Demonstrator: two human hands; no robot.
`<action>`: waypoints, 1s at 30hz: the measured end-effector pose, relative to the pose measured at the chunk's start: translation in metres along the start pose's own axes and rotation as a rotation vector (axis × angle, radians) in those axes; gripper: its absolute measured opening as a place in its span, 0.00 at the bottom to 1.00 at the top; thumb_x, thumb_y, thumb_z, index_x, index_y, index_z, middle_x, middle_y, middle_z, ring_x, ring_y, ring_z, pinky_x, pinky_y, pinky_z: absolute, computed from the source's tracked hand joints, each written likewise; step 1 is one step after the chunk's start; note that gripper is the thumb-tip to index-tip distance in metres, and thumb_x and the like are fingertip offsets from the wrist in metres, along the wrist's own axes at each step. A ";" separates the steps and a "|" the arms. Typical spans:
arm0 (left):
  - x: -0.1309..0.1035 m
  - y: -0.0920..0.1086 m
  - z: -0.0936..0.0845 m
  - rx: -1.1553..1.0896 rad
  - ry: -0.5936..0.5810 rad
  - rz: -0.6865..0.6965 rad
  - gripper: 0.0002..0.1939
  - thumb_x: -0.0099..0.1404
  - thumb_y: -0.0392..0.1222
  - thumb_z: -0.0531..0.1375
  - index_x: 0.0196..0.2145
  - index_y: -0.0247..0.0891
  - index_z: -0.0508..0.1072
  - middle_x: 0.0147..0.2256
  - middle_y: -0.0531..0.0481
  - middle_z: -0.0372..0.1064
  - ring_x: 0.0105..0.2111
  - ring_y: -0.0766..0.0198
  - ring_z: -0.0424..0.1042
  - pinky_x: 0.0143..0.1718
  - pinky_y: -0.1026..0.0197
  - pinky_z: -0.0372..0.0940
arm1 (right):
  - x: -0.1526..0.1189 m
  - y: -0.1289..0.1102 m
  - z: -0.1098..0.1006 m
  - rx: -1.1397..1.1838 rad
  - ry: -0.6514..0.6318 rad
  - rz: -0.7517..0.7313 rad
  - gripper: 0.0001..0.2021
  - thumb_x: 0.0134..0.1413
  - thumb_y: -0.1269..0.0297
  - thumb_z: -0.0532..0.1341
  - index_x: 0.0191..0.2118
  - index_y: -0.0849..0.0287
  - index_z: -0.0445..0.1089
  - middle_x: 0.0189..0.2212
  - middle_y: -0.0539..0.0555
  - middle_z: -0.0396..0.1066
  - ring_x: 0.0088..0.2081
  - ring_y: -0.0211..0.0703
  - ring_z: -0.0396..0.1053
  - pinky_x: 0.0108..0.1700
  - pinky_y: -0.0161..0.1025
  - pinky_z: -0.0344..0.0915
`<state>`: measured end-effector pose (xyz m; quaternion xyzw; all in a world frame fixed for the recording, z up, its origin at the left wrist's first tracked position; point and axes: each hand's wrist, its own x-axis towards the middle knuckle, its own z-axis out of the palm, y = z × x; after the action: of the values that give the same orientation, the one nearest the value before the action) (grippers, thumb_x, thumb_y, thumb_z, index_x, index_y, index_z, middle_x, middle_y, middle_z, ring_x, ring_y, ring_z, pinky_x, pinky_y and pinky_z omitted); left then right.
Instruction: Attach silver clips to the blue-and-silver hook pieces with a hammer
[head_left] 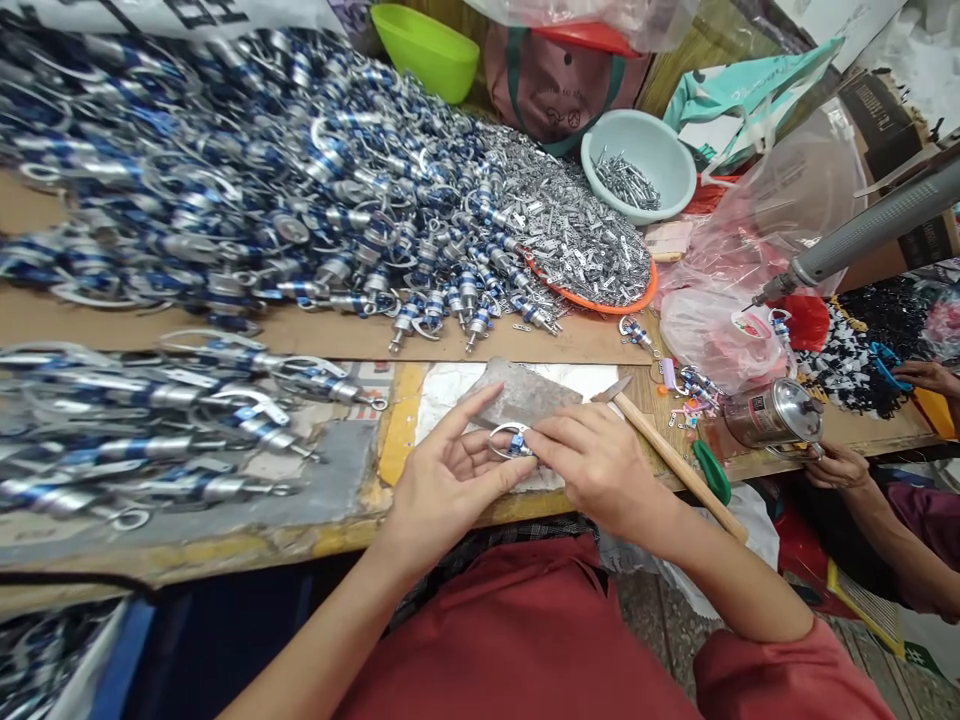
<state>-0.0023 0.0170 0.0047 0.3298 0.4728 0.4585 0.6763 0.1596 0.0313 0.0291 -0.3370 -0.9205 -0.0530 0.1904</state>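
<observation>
- Fitting (516,443), one, blue and silver with a curved pale lever; held between both hands, above the near side of the metal slab (517,393).
- Left hand (450,478), bare; palm turned up, fingers curled behind the fitting, thumb at its lower side, grasping it.
- Right hand (600,458), bare; fingertips pinching the fitting's right end.
- Hammer (671,455), one, wooden handle (the pale, plain sort); lying just right of the slab, partly behind the right hand and forearm.
- Large heap (285,170), similar blue and silver fittings; spread over the far left of the workbench (345,540).
- Near group (150,450), more such fittings, laid roughly side by side at near left (blurred).
- Small flat metal pieces (585,230), a mound within an orange rim, right of the large heap.
- Pale blue bowl (681,155), holding slim metal pins; beyond the mound.
- Green container (427,50), tilted, behind the heap; pink bag (562,90) beside it.
- Grey power driver (862,230), slanting in from the right edge, tip downward.
- Metal canister (757,415), lidded, on the right; another person's hand (840,467) near its base.
</observation>
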 end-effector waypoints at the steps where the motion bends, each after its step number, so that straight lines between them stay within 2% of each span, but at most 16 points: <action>1: 0.000 -0.001 0.000 0.003 0.000 0.001 0.45 0.44 0.40 0.70 0.58 0.35 0.58 0.28 0.53 0.71 0.24 0.71 0.69 0.31 0.67 0.68 | -0.002 -0.003 -0.002 0.001 -0.026 0.011 0.12 0.61 0.72 0.51 0.39 0.63 0.72 0.35 0.56 0.75 0.37 0.43 0.69 0.37 0.39 0.63; 3: 0.000 -0.002 -0.001 0.009 0.000 0.002 0.45 0.44 0.41 0.70 0.59 0.36 0.58 0.29 0.52 0.72 0.25 0.70 0.69 0.32 0.66 0.68 | -0.009 -0.004 -0.003 0.046 -0.026 0.057 0.13 0.61 0.72 0.50 0.42 0.64 0.71 0.37 0.57 0.74 0.39 0.43 0.68 0.40 0.40 0.64; 5: 0.000 -0.003 -0.002 0.014 0.003 0.001 0.45 0.44 0.41 0.70 0.58 0.36 0.59 0.29 0.52 0.72 0.27 0.69 0.70 0.34 0.66 0.69 | -0.023 0.002 -0.004 0.087 0.055 0.151 0.15 0.61 0.75 0.48 0.45 0.62 0.70 0.41 0.58 0.72 0.44 0.42 0.68 0.43 0.39 0.65; 7: 0.000 -0.003 -0.002 0.023 0.008 -0.008 0.46 0.43 0.42 0.71 0.59 0.36 0.59 0.29 0.52 0.72 0.28 0.68 0.71 0.35 0.66 0.69 | -0.044 0.017 -0.007 0.044 0.147 0.324 0.16 0.60 0.74 0.48 0.48 0.61 0.68 0.44 0.60 0.70 0.46 0.43 0.67 0.47 0.40 0.65; 8: -0.001 -0.003 -0.002 0.028 0.010 -0.012 0.46 0.43 0.42 0.71 0.59 0.36 0.59 0.29 0.52 0.72 0.28 0.68 0.71 0.35 0.65 0.69 | -0.056 0.026 -0.008 -0.017 0.148 0.441 0.15 0.60 0.71 0.50 0.49 0.61 0.67 0.44 0.61 0.69 0.46 0.45 0.67 0.47 0.42 0.65; 9: -0.001 -0.003 -0.002 0.033 0.012 -0.015 0.46 0.43 0.42 0.71 0.59 0.36 0.59 0.29 0.52 0.72 0.28 0.68 0.71 0.35 0.65 0.69 | -0.069 0.036 -0.010 -0.088 0.093 0.563 0.15 0.60 0.67 0.52 0.51 0.62 0.66 0.43 0.62 0.69 0.46 0.48 0.67 0.46 0.44 0.66; 11: -0.001 -0.003 -0.001 0.039 0.021 -0.015 0.46 0.43 0.42 0.71 0.59 0.37 0.59 0.29 0.52 0.72 0.29 0.67 0.71 0.36 0.64 0.69 | -0.091 0.051 -0.012 -0.175 -0.131 0.752 0.18 0.58 0.59 0.55 0.52 0.61 0.65 0.40 0.61 0.70 0.42 0.51 0.69 0.41 0.45 0.67; 13: -0.001 -0.003 -0.001 0.036 0.031 -0.006 0.46 0.42 0.42 0.71 0.59 0.37 0.59 0.29 0.53 0.72 0.28 0.68 0.71 0.36 0.65 0.69 | -0.104 0.057 -0.012 -0.162 -0.310 0.835 0.17 0.58 0.57 0.55 0.49 0.59 0.66 0.37 0.58 0.71 0.39 0.50 0.70 0.37 0.44 0.67; 15: -0.001 -0.003 -0.001 0.030 0.033 -0.001 0.46 0.42 0.41 0.71 0.58 0.36 0.59 0.28 0.53 0.72 0.28 0.69 0.70 0.35 0.66 0.69 | -0.105 0.054 -0.014 -0.091 -0.313 0.837 0.13 0.59 0.58 0.54 0.45 0.59 0.67 0.36 0.56 0.71 0.37 0.48 0.71 0.36 0.42 0.68; 17: 0.000 -0.003 -0.001 0.025 0.024 -0.002 0.46 0.43 0.41 0.71 0.59 0.36 0.59 0.28 0.53 0.72 0.28 0.69 0.70 0.35 0.66 0.68 | -0.096 0.044 -0.018 -0.023 -0.182 0.780 0.11 0.59 0.61 0.54 0.44 0.59 0.66 0.37 0.56 0.72 0.37 0.45 0.71 0.36 0.40 0.68; 19: 0.000 -0.003 -0.001 0.021 0.017 -0.001 0.46 0.43 0.41 0.71 0.59 0.36 0.59 0.28 0.54 0.72 0.28 0.70 0.70 0.35 0.67 0.68 | -0.081 0.031 -0.027 0.036 -0.056 0.643 0.12 0.60 0.64 0.53 0.48 0.58 0.64 0.40 0.56 0.72 0.40 0.43 0.71 0.39 0.37 0.68; 23: 0.001 -0.002 0.000 0.006 0.030 0.005 0.46 0.43 0.40 0.71 0.59 0.37 0.59 0.27 0.55 0.71 0.28 0.71 0.70 0.34 0.69 0.67 | -0.055 0.011 -0.042 0.059 0.050 0.307 0.25 0.58 0.76 0.53 0.60 0.52 0.55 0.45 0.53 0.73 0.45 0.39 0.71 0.45 0.33 0.67; 25: 0.001 -0.002 0.000 -0.005 0.022 -0.003 0.47 0.43 0.40 0.71 0.59 0.38 0.58 0.27 0.56 0.71 0.27 0.71 0.70 0.33 0.69 0.67 | -0.051 0.007 -0.043 0.041 0.025 0.247 0.28 0.56 0.78 0.52 0.62 0.51 0.53 0.43 0.53 0.73 0.43 0.38 0.72 0.42 0.32 0.68; 28: 0.001 -0.001 0.000 -0.022 0.016 -0.018 0.48 0.43 0.40 0.71 0.60 0.38 0.57 0.26 0.56 0.71 0.28 0.69 0.72 0.33 0.68 0.68 | -0.053 0.005 -0.038 0.018 -0.101 0.269 0.28 0.56 0.79 0.50 0.61 0.53 0.55 0.40 0.54 0.74 0.38 0.38 0.73 0.37 0.31 0.69; 30: 0.001 -0.001 0.000 -0.023 0.024 -0.020 0.48 0.42 0.40 0.71 0.60 0.37 0.57 0.26 0.56 0.71 0.28 0.69 0.72 0.33 0.68 0.68 | -0.059 0.003 -0.034 0.011 -0.083 0.289 0.28 0.56 0.79 0.49 0.62 0.53 0.54 0.40 0.54 0.74 0.38 0.38 0.73 0.37 0.32 0.69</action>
<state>-0.0022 0.0178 0.0038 0.3117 0.4786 0.4612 0.6791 0.2137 -0.0090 0.0378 -0.4668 -0.8699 -0.0059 0.1595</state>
